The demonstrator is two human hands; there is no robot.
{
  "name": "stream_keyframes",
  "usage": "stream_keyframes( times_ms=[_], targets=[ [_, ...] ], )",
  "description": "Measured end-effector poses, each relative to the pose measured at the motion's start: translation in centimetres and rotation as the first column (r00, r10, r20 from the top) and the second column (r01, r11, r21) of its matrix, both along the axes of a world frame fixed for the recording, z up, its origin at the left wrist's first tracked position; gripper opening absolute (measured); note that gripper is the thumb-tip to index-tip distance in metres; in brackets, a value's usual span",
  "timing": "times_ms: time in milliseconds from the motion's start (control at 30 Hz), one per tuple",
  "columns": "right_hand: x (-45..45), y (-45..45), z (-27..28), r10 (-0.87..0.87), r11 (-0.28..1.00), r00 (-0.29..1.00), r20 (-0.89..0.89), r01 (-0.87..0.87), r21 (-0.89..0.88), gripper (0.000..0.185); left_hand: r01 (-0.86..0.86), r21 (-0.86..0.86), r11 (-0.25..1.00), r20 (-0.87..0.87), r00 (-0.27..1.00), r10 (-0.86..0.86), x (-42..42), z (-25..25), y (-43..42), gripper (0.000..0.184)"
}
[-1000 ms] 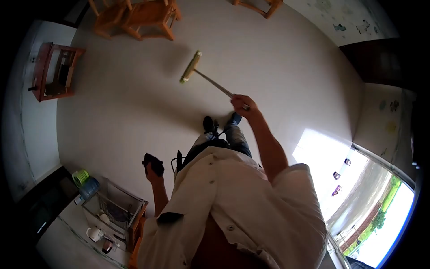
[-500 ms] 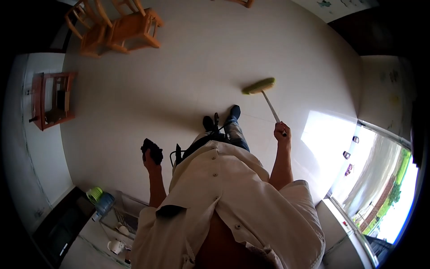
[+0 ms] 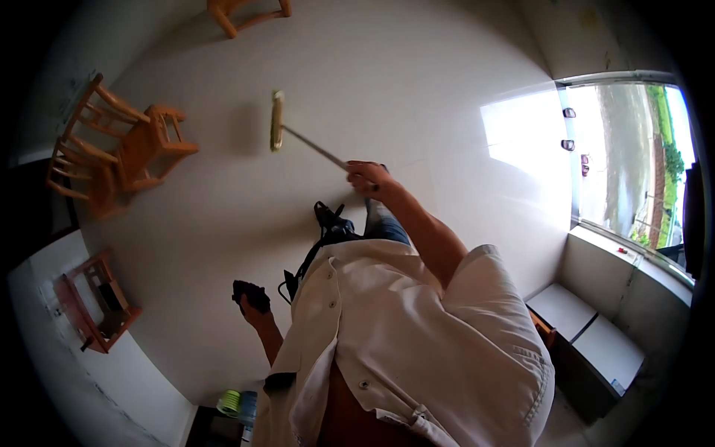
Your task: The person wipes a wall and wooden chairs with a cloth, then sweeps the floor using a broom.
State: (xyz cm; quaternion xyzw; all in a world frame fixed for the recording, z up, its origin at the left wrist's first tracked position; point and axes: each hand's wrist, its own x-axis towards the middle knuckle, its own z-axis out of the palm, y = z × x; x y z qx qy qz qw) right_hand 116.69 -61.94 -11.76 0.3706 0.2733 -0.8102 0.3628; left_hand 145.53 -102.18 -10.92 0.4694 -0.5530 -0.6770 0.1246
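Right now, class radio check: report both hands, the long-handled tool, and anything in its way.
Right hand gripping long-handled tool. Left hand holding dark bundle. Wooden chair left of tool, standing apart.

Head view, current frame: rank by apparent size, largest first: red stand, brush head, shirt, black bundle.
1. Shirt, much the largest, also nearest the camera
2. Red stand
3. Brush head and black bundle: too alike to rank; the head is longer but thinner.
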Motion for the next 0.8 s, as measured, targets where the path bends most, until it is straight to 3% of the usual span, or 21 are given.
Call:
stream_keyframes(
  times_ms=[100,133,200,233,267,333,367,433,467,500,533,567,633,700,800],
  targets=[
    [-4.6,-3.9,-2.6,0.074,0.997,0.997,0.002,-0.074,-0.003,0.011,-0.054,-0.048,0.997,0.015,0.998,0.054,-1.2,2.1,0.4,0.036],
    [-6.0,-4.2,-3.7,0.028,0.999,0.999,0.037,-0.027,-0.031,0.010,-0.061,-0.048,0.997,0.003,0.998,0.062,-0.7,2.1,-0.1,0.038],
    [-8.6,-3.4,-7.3,-0.058,0.995,0.992,0.115,0.068,-0.080,0.010,0.166,-0.389,0.906,0.136,0.983,-0.122,0.0,2.6,0.1,0.043],
    [-9.5,-1.2,-7.5,-0.066,0.998,0.992,0.103,0.067,-0.011,0.006,0.407,-0.636,0.655,0.333,0.911,-0.242,0.8,2.9,1.1,0.046],
    [-10.0,1.1,-12.5,-0.018,1.000,0.991,-0.129,0.019,0.011,0.007,0.604,-0.742,0.291,0.541,0.796,-0.272,1.2,3.1,1.6,0.050],
    [-10.1,7.9,-14.4,-0.211,0.960,0.976,-0.054,0.196,-0.202,0.013,0.503,-0.560,0.659,0.385,0.862,-0.331,1.3,1.4,0.7,0.058],
    [-9.5,10.6,-11.6,-0.358,0.816,0.890,0.283,0.446,-0.369,0.016,0.476,-0.465,0.747,0.367,0.871,-0.327,-0.2,1.6,1.6,0.057],
    [-7.5,17.8,-10.9,-0.426,0.852,0.867,0.260,0.481,-0.206,0.021,0.387,-0.262,0.884,0.343,0.894,-0.289,-4.0,2.9,4.4,0.054],
    [-5.6,21.3,-11.3,-0.476,0.822,0.849,0.230,0.523,-0.227,0.022,0.170,-0.039,0.985,0.284,0.947,-0.152,-7.5,4.4,6.8,0.050],
    [-3.5,24.7,-11.7,-0.524,0.789,0.828,0.200,0.561,-0.250,0.024,-0.060,0.193,0.979,0.267,0.964,0.006,-10.4,5.6,9.1,0.047],
    [-1.4,28.2,-10.7,-0.583,0.775,0.786,0.206,0.614,-0.148,0.023,0.198,-0.006,0.980,0.274,0.943,-0.189,-11.8,4.7,10.1,0.043],
    [0.9,31.5,-9.1,-0.640,0.749,0.739,0.208,0.661,-0.044,0.022,0.442,-0.198,0.875,0.316,0.874,-0.370,-13.3,3.2,10.7,0.039],
    [5.8,37.8,-7.9,-0.730,0.660,0.638,0.244,0.752,0.010,0.023,0.575,-0.208,0.791,0.317,0.805,-0.502,-17.4,2.6,11.9,0.035],
    [11.0,42.7,-8.2,-0.801,0.564,0.545,0.250,0.825,0.009,0.023,0.394,0.146,0.907,0.200,0.886,-0.417,-23.9,3.0,14.7,0.034],
    [16.0,46.8,-7.3,-0.861,0.485,0.459,0.219,0.871,0.078,0.022,0.441,0.146,0.886,0.090,0.886,-0.455,-30.9,4.2,21.0,0.032]
  ],
)
